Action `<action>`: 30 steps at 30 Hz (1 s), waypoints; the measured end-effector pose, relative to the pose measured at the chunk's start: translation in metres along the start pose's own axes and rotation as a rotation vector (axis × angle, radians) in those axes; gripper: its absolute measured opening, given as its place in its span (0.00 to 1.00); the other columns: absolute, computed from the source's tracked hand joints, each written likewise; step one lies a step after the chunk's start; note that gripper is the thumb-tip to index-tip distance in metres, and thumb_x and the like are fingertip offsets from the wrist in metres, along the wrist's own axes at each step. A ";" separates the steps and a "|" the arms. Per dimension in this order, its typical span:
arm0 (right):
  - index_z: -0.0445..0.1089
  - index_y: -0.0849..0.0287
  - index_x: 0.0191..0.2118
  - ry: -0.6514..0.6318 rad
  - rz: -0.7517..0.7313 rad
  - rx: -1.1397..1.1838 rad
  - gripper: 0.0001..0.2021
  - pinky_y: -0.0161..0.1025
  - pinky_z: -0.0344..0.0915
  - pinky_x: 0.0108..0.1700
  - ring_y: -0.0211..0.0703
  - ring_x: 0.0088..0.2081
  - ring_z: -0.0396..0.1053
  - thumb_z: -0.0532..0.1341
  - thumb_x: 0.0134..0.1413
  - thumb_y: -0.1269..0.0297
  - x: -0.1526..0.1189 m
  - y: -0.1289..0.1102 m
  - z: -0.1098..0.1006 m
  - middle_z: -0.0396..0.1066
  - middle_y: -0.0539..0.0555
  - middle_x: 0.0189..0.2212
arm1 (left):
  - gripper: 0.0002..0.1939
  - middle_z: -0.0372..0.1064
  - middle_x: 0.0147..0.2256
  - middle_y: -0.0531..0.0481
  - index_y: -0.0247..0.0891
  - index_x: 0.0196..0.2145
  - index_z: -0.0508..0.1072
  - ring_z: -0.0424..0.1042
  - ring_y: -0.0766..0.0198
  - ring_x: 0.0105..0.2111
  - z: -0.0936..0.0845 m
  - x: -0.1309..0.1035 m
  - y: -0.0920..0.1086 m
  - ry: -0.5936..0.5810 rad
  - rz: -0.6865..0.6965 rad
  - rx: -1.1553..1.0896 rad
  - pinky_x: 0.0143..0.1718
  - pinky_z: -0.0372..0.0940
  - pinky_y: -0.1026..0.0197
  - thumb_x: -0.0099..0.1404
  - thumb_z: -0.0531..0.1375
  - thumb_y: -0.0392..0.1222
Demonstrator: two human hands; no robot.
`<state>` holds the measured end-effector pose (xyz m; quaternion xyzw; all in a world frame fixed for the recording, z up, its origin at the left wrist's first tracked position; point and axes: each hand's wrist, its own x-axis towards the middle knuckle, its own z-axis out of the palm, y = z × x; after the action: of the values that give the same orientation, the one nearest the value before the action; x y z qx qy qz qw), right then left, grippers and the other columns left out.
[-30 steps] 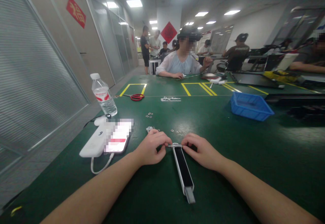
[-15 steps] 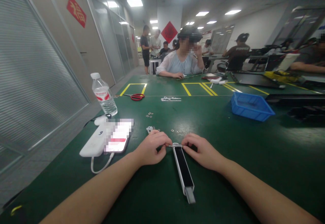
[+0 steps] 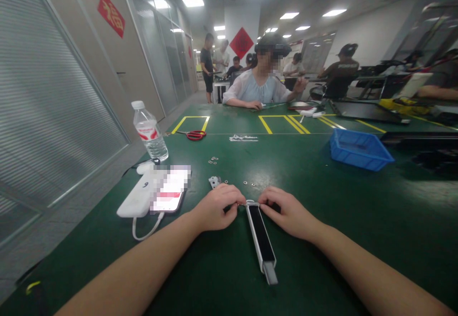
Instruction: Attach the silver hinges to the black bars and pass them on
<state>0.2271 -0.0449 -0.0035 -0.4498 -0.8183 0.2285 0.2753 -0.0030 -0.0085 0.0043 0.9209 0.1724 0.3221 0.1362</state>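
A long narrow white case (image 3: 261,234) with a black strip along its top lies on the green table, and a grey tab (image 3: 270,274) sticks out of its near end. At its far end, my left hand (image 3: 220,207) is closed in a pinch on a thin metal pin (image 3: 242,205) beside the left corner. My right hand (image 3: 286,210) pinches the right corner of that same end; its fingertips partly cover what they grip. Just beyond my left hand lies a small grey metal bracket (image 3: 214,182). Small metal nuts (image 3: 245,183) rest beyond the case.
On the left stand a water bottle (image 3: 150,132), a white power bank (image 3: 134,196) and a cabled phone (image 3: 171,189). Red-handled scissors (image 3: 196,135) and thin white pieces (image 3: 243,138) lie farther off. A blue bin (image 3: 359,150) is at right; a person (image 3: 263,79) sits opposite.
The whole view has shifted slightly. Both hands keep their pinch at the far end of the case. The person opposite has lowered a raised hand away from the head.
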 end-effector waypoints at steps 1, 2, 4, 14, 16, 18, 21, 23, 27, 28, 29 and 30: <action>0.70 0.58 0.35 0.001 0.000 0.001 0.06 0.42 0.64 0.39 0.42 0.36 0.65 0.55 0.59 0.71 0.000 0.000 0.000 0.69 0.54 0.33 | 0.11 0.72 0.33 0.47 0.36 0.36 0.70 0.70 0.63 0.37 0.000 0.000 0.000 0.002 -0.001 -0.001 0.43 0.66 0.58 0.61 0.49 0.29; 0.70 0.58 0.35 0.002 0.000 0.003 0.06 0.42 0.64 0.39 0.42 0.36 0.65 0.55 0.59 0.71 0.000 0.000 0.000 0.69 0.54 0.33 | 0.11 0.72 0.33 0.47 0.36 0.36 0.70 0.70 0.63 0.37 0.000 0.000 0.000 0.004 -0.003 -0.003 0.43 0.66 0.57 0.61 0.49 0.29; 0.69 0.58 0.35 0.001 0.000 0.004 0.06 0.42 0.64 0.39 0.42 0.36 0.65 0.55 0.59 0.71 0.000 0.000 0.000 0.69 0.54 0.33 | 0.12 0.72 0.34 0.47 0.36 0.36 0.70 0.70 0.63 0.37 0.000 0.000 0.000 0.003 -0.007 -0.004 0.43 0.66 0.57 0.61 0.49 0.29; 0.69 0.58 0.34 0.005 0.001 -0.011 0.06 0.41 0.64 0.39 0.42 0.36 0.66 0.56 0.58 0.71 0.000 -0.001 0.000 0.69 0.54 0.33 | 0.12 0.72 0.34 0.47 0.36 0.37 0.70 0.71 0.63 0.37 -0.001 0.000 0.000 0.015 0.026 0.013 0.42 0.66 0.58 0.62 0.49 0.29; 0.69 0.58 0.34 0.000 -0.004 -0.013 0.06 0.41 0.64 0.39 0.42 0.36 0.66 0.56 0.58 0.72 0.000 -0.001 0.000 0.69 0.54 0.33 | 0.12 0.72 0.34 0.47 0.36 0.37 0.70 0.71 0.63 0.37 -0.001 0.000 0.000 0.012 0.020 0.015 0.42 0.66 0.58 0.62 0.49 0.29; 0.69 0.58 0.34 -0.004 -0.002 -0.017 0.06 0.41 0.64 0.39 0.42 0.36 0.65 0.56 0.58 0.72 0.000 0.000 0.000 0.68 0.54 0.33 | 0.12 0.72 0.34 0.47 0.36 0.37 0.70 0.71 0.63 0.37 -0.001 0.000 0.000 0.013 0.019 0.015 0.42 0.66 0.58 0.61 0.50 0.29; 0.69 0.59 0.34 -0.001 -0.001 -0.017 0.06 0.41 0.64 0.39 0.41 0.36 0.65 0.56 0.58 0.73 0.000 0.000 0.001 0.68 0.54 0.33 | 0.11 0.72 0.34 0.47 0.36 0.36 0.70 0.71 0.63 0.37 0.000 0.001 0.000 0.024 0.027 0.010 0.42 0.66 0.57 0.61 0.50 0.28; 0.69 0.59 0.34 0.001 -0.003 -0.015 0.06 0.41 0.64 0.39 0.42 0.36 0.65 0.56 0.58 0.73 0.000 0.000 0.001 0.68 0.54 0.33 | 0.11 0.73 0.34 0.47 0.36 0.37 0.70 0.71 0.63 0.37 0.000 0.001 0.000 0.023 0.022 0.008 0.42 0.66 0.57 0.61 0.50 0.29; 0.70 0.59 0.34 -0.002 -0.005 -0.014 0.06 0.40 0.63 0.39 0.42 0.35 0.65 0.56 0.58 0.73 0.000 0.000 0.000 0.68 0.54 0.33 | 0.11 0.73 0.34 0.48 0.37 0.37 0.70 0.71 0.63 0.38 0.000 0.000 0.000 0.013 0.003 0.013 0.43 0.66 0.57 0.62 0.50 0.30; 0.70 0.59 0.34 -0.004 -0.005 -0.013 0.06 0.40 0.63 0.38 0.42 0.35 0.65 0.56 0.58 0.73 0.000 0.000 0.000 0.68 0.54 0.33 | 0.11 0.73 0.34 0.48 0.37 0.37 0.70 0.71 0.63 0.38 0.000 0.000 0.000 0.012 -0.002 0.016 0.43 0.65 0.57 0.62 0.50 0.30; 0.70 0.59 0.34 -0.005 -0.004 -0.011 0.06 0.40 0.63 0.38 0.42 0.35 0.65 0.56 0.58 0.73 0.000 0.000 0.000 0.68 0.54 0.33 | 0.11 0.73 0.35 0.47 0.37 0.37 0.70 0.71 0.62 0.38 0.000 0.000 0.000 0.008 -0.008 0.019 0.43 0.65 0.57 0.62 0.50 0.30; 0.70 0.59 0.34 -0.004 -0.005 -0.009 0.06 0.40 0.63 0.38 0.41 0.35 0.65 0.56 0.58 0.73 0.000 0.000 0.000 0.68 0.54 0.33 | 0.11 0.73 0.35 0.47 0.37 0.37 0.70 0.71 0.62 0.38 0.000 0.000 0.000 0.006 -0.012 0.022 0.44 0.65 0.56 0.62 0.50 0.30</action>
<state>0.2270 -0.0450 -0.0033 -0.4486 -0.8211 0.2251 0.2720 -0.0030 -0.0085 0.0049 0.9203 0.1820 0.3221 0.1275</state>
